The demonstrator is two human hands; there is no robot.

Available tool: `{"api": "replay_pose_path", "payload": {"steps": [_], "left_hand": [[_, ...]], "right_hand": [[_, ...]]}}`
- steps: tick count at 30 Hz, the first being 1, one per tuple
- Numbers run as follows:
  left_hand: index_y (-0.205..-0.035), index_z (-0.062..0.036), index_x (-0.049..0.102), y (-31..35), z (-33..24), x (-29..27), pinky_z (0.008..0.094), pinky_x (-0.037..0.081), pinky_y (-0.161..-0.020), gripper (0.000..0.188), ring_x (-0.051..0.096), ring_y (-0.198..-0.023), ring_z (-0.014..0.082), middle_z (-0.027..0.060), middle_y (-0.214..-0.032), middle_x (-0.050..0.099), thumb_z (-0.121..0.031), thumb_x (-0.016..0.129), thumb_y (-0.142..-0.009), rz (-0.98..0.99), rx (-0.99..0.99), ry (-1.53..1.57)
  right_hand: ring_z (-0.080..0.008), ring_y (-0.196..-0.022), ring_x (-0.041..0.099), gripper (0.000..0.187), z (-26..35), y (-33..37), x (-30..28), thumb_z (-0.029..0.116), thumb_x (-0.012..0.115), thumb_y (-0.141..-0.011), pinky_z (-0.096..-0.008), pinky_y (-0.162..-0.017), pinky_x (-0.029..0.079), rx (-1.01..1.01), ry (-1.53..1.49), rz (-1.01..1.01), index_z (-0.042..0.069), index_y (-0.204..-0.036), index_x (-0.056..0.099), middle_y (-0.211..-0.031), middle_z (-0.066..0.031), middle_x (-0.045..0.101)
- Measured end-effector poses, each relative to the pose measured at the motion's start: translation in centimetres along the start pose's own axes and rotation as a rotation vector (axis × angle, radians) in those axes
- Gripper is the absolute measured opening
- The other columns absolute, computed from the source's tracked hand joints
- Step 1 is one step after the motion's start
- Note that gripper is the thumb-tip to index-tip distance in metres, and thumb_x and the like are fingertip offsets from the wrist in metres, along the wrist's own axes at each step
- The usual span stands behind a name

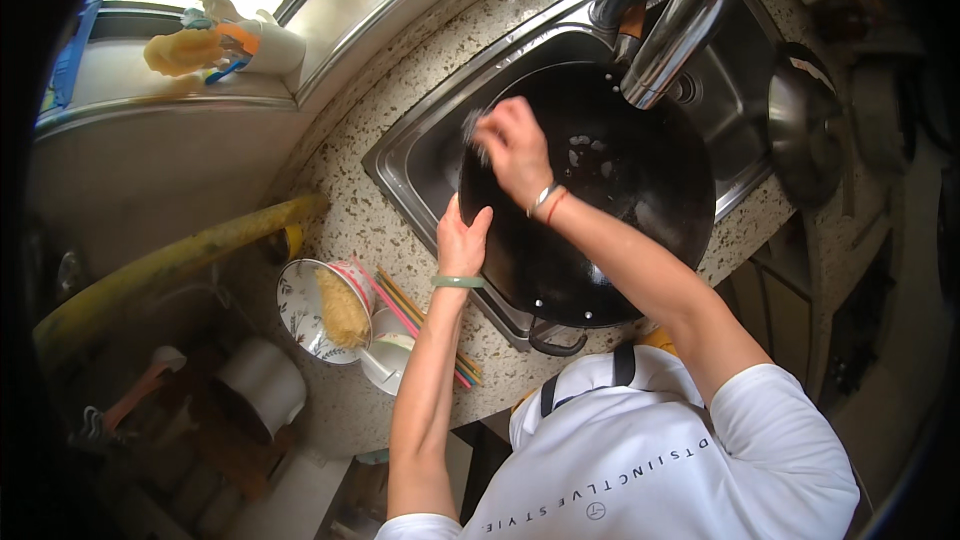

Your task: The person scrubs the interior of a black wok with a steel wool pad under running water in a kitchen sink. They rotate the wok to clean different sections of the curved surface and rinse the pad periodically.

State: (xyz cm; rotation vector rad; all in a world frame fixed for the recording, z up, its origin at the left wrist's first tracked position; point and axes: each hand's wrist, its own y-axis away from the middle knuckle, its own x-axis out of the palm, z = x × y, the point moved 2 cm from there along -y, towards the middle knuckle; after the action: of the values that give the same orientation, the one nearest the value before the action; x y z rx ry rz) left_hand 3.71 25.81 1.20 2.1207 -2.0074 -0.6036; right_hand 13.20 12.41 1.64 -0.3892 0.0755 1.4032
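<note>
A large black wok (650, 170) lies tilted across the sink, its inside wet, with a loop handle at the near rim. My left hand (463, 243) grips its left rim, the thumb over the inside and the fingers mostly hidden. At the upper left rim, my right hand (518, 152) is closed on a silvery scouring pad (474, 133). Hand and pad are smeared by motion. The pad is at the wok's edge; whether it presses on the inner or outer side I cannot tell.
A chrome faucet (690, 25) reaches over the steel sink (398, 155). Left of my left forearm are a patterned bowl (300, 312) holding a yellowish scrubber (342, 312), a small white bowl (388, 382) and coloured chopsticks (398, 302). A metal lid (805, 130) stands at the right.
</note>
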Motion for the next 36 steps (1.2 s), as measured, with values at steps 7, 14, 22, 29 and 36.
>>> {"api": "replay_pose_path", "payload": {"steps": [7,14,22,29,36], "left_hand": [[-0.121,0.0027,0.06,0.0,-0.1,0.1,0.0314,0.05,-0.087,0.032,0.064,-0.093,0.0143,0.0102,-0.106,0.072,-0.004,0.065,-0.09,-0.008,-0.001,-0.043],[-0.119,0.0028,0.06,0.3,-1.4,-0.2,0.0297,0.05,-0.086,0.029,0.063,-0.095,0.0137,0.0091,-0.104,0.071,-0.002,0.063,-0.09,-0.019,-0.136,-0.302],[-0.115,0.0038,0.061,0.2,-0.4,0.1,0.0283,0.051,-0.085,0.027,0.062,-0.092,0.0124,0.0055,-0.103,0.07,-0.003,0.066,-0.089,-0.015,0.045,-0.063],[-0.122,0.0038,0.059,0.4,-0.5,0.1,0.0309,0.049,-0.089,0.034,0.063,-0.097,0.0147,0.0108,-0.107,0.071,-0.002,0.065,-0.09,0.013,0.033,-0.042],[-0.123,0.005,0.058,0.3,-0.6,0.2,0.0343,0.05,-0.089,0.036,0.067,-0.099,0.0257,0.0193,-0.107,0.07,-0.005,0.066,-0.088,-0.003,0.048,-0.136]], "right_hand": [[-0.0334,-0.086,0.059,0.01,-0.7,-0.3,-0.5,0.003,0.07,-0.081,-0.0402,-0.072,0.05,-0.063,0.041,0.05,0.003,-0.086,0.061,-0.094,-0.0126,0.055],[-0.0311,-0.082,0.06,0.008,2.8,3.9,0.5,0.001,0.071,-0.082,-0.0359,-0.071,0.05,-0.089,-0.038,0.198,0.002,-0.084,0.063,-0.093,-0.014,0.053],[-0.0328,-0.085,0.059,0.01,-0.9,-2.1,-1.2,0.004,0.07,-0.082,-0.041,-0.072,0.05,-0.009,0.084,-0.022,0.004,-0.086,0.061,-0.093,-0.0136,0.054],[-0.0328,-0.086,0.06,0.011,-0.1,-0.1,-0.7,0.006,0.071,-0.082,-0.0416,-0.072,0.051,-0.126,0.092,0.132,0.005,-0.086,0.061,-0.093,-0.0121,0.054],[-0.0329,-0.084,0.06,0.011,0.7,0.1,-0.1,0.005,0.071,-0.081,-0.0413,-0.071,0.051,-0.109,0.072,0.089,0.004,-0.084,0.06,-0.092,-0.0126,0.054]]}}
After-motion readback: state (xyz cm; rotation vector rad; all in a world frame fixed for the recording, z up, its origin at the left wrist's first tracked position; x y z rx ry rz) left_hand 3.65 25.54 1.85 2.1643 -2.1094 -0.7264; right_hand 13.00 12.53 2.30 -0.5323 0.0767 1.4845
